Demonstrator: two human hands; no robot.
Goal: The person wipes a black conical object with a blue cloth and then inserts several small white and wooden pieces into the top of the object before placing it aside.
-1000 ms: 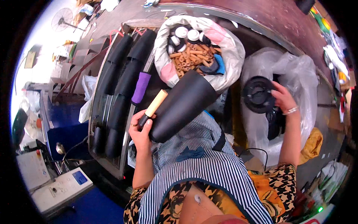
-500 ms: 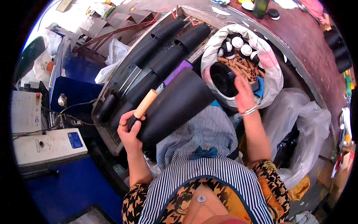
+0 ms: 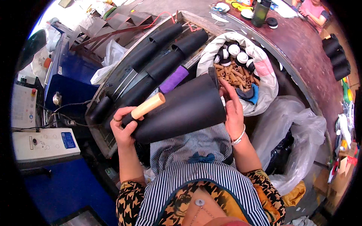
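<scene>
A large black tapered tube (image 3: 181, 107) lies slanted across the front of my striped apron, its wide end to the right. Near its narrow end, my left hand (image 3: 124, 126) is closed around the dark lower part of a tool with a pale wooden handle (image 3: 149, 106). The handle lies along the tube's upper side; the rest of the tool is hidden. My right hand (image 3: 234, 111) holds the tube's wide end, fingers along the rim. Layered dark edges show at that rim beside my fingertips.
A wooden-edged tray (image 3: 107, 145) on the left holds more black tubes (image 3: 166, 62) and a purple roll (image 3: 174, 80). Behind my right hand, a white sack (image 3: 269, 81) contains brown short tubes (image 3: 235, 74) and white-topped rolls (image 3: 241, 57). A person (image 3: 315, 15) is at the far right table (image 3: 286, 41).
My right hand has moved from beside the tube's open end onto its rim. The tube has turned flatter, hiding its opening, and the wooden handle has tilted down toward the right.
</scene>
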